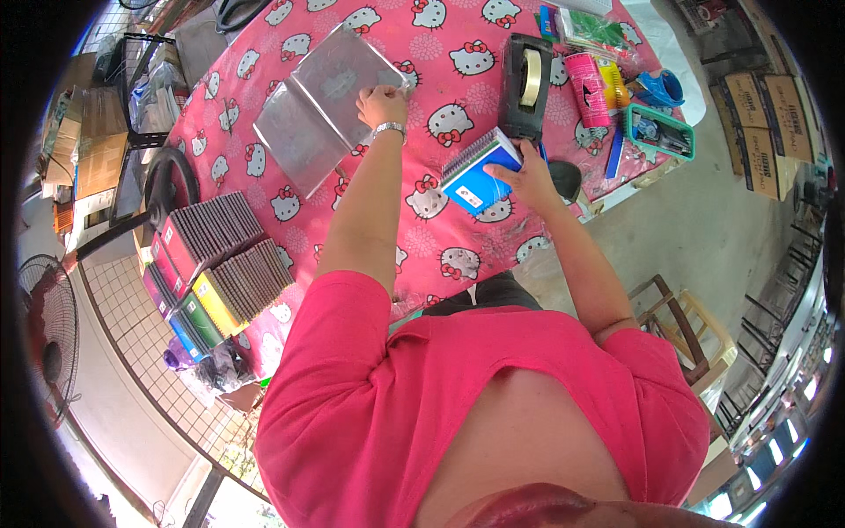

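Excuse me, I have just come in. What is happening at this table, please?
A person in a pink top is working at a table with a pink patterned cloth. The right hand holds a blue spiral notebook. The left hand is at the right side of a clear plastic cover, which lies spread open. More spiral notebooks are stacked at the person's left, and a black tape dispenser stands just beyond the right hand.

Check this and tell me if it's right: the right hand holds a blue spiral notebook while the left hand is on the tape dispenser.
Not quite: in the head view the left hand is on the clear plastic cover, not the tape dispenser. The right hand does hold a blue spiral notebook.
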A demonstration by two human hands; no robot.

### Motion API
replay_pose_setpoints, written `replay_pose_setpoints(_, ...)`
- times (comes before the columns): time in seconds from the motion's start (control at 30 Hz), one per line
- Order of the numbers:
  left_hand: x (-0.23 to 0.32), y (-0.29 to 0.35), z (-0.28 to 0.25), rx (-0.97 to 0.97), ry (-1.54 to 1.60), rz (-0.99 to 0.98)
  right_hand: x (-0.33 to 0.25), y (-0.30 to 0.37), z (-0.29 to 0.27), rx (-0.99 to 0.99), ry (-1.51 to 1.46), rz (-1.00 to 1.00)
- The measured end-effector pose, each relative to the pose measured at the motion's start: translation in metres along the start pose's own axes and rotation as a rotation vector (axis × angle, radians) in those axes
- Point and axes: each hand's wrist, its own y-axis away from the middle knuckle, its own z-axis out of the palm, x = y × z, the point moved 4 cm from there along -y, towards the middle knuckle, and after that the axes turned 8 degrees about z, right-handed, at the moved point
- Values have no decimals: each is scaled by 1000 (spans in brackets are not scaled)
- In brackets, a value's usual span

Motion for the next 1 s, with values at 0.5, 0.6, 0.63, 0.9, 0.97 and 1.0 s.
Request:
replay_pose_setpoints(0.5, 0, -1, 3, 64, 11, -17, -8, 9, 4, 134, 246, -206)
replay_pose_setpoints(0.6, -99, -29, -10, -241, 1020, -312, -24, 27, 14, 101, 233, -240)
replay_pose_setpoints(0.63, -52, -19, -16, -31, 1375, -509, -8, 28, -6, 177, 273, -177)
replay_pose_setpoints(0.9, -86, 8, -242, 57, 511, 328, -19, 86, -30, 286, 79, 32)
replay_pose_setpoints(0.97, -70, 54, -214, -176, 215, 612, -28, 88, -36, 322, 117, 12)
replay_pose_setpoints(1.0, -55, 89, -190, -261, 288, 699, -35, 90, -37, 334, 131, -2)
